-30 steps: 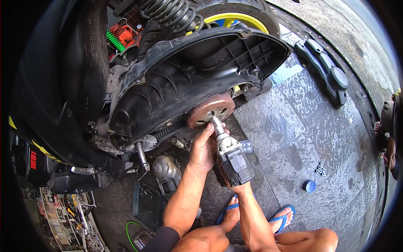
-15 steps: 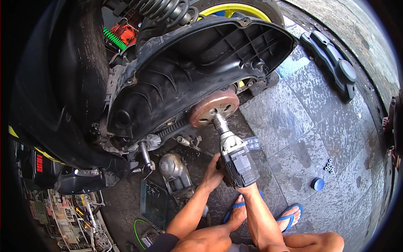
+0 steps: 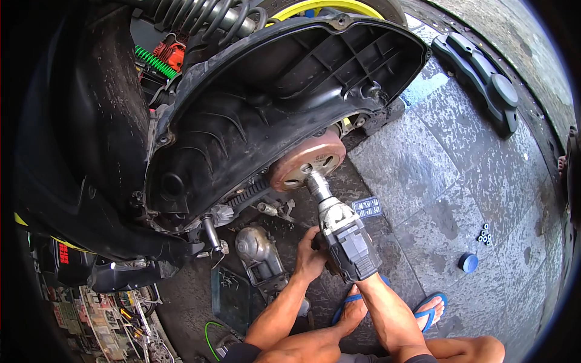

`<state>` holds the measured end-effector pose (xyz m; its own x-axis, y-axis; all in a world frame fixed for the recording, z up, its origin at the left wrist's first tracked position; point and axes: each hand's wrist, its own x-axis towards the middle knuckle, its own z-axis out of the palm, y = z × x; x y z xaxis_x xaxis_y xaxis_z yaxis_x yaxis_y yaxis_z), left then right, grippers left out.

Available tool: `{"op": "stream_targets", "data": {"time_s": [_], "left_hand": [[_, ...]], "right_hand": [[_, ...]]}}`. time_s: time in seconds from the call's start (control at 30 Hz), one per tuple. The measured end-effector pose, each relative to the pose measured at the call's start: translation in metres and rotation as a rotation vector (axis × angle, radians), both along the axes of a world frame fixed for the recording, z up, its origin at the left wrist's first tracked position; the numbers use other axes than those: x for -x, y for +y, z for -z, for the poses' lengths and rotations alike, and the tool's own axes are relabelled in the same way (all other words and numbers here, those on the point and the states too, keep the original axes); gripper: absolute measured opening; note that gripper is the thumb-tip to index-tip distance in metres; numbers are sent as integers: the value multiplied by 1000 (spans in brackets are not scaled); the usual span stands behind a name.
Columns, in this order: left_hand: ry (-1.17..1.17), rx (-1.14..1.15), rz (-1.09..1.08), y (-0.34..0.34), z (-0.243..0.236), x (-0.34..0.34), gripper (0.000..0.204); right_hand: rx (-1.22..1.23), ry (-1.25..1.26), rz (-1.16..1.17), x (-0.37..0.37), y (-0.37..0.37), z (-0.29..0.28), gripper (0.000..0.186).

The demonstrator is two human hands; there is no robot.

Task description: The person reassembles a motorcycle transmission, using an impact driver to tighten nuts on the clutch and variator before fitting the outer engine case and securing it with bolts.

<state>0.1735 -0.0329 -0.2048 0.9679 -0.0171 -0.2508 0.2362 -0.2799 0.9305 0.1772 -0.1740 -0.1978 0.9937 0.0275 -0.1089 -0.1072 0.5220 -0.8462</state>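
Note:
A black and silver cordless impact wrench [image 3: 350, 245] points up and away from me, its socket [image 3: 317, 184] set at the centre of a round rusty clutch bell [image 3: 310, 160] on a scooter's drive side. My right hand [image 3: 370, 284] is closed at the back of the wrench; the tool's body hides its fingers. My left hand [image 3: 310, 259] grips the wrench's left side, thumb up, with its fingertips hidden behind the tool. Above the bell stretches a large black ribbed case [image 3: 260, 115]. A toothed drive belt [image 3: 251, 192] shows to the bell's left.
A metal gear-like casing [image 3: 257, 251] lies left of my left hand, beside a tray of bolts [image 3: 230, 296]. On the tiles at right are a blue cap [image 3: 468, 262], several small rollers [image 3: 485, 235] and a long black cover [image 3: 478, 81]. My sandalled feet are below.
The view has shifted slightly, so the floor items sit a little further right. Both hands stay on the wrench, and its socket remains at the bell's centre.

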Motion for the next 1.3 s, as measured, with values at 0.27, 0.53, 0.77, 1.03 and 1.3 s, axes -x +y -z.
{"op": "stream_targets", "data": {"time_s": [0.27,0.53,0.77,1.03,1.3], "left_hand": [[-10,-41,51,-6,-2,-2,42],[-78,-51,56,-8,-4,-3,40],[-22,-100,31,5,5,2,39],[146,107,23,7,10,7,63],[199,419,-126,-3,30,16,63]], "right_hand": [[111,-152,24,-3,-3,4,42],[125,-214,85,-5,-7,-3,24],[46,-86,3,-2,-4,0,40],[167,-132,-41,-1,-6,-4,43],[196,-156,-64,-4,-11,-2,51]]}}
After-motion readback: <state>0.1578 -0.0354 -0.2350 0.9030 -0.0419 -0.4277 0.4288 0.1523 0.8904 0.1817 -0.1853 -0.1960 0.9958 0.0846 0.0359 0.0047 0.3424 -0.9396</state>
